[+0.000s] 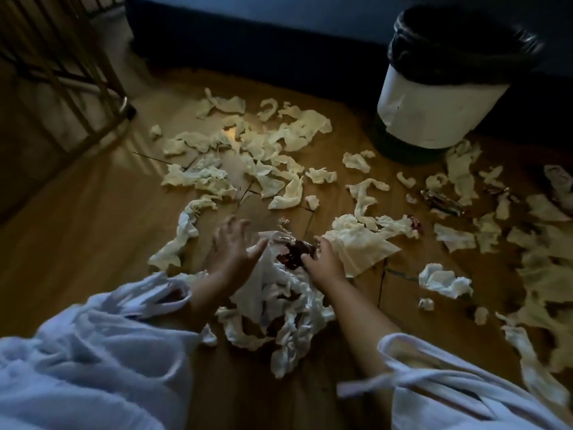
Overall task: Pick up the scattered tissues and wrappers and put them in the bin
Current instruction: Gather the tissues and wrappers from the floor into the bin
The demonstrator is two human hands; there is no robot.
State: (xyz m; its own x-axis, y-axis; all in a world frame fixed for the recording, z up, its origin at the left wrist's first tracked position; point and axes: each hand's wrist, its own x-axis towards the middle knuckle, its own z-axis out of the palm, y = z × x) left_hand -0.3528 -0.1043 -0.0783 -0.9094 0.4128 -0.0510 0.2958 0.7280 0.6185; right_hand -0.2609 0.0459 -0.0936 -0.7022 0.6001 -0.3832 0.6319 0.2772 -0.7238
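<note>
Your sleeves flank the tissue heap on the floor. Left hand splayed, gripping nothing. Right hand pinches the dark wrapper. Tissues are light, soft and probably tear easily, so scoop bunches from underneath. Bin is upper right.

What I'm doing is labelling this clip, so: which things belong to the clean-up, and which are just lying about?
Part of the job: scattered tissues, gathered tissue pile, dark red wrapper, foil wrapper, bin, left hand, right hand.

Just there: slatted wooden frame, dark furniture base, wooden floor.
</note>
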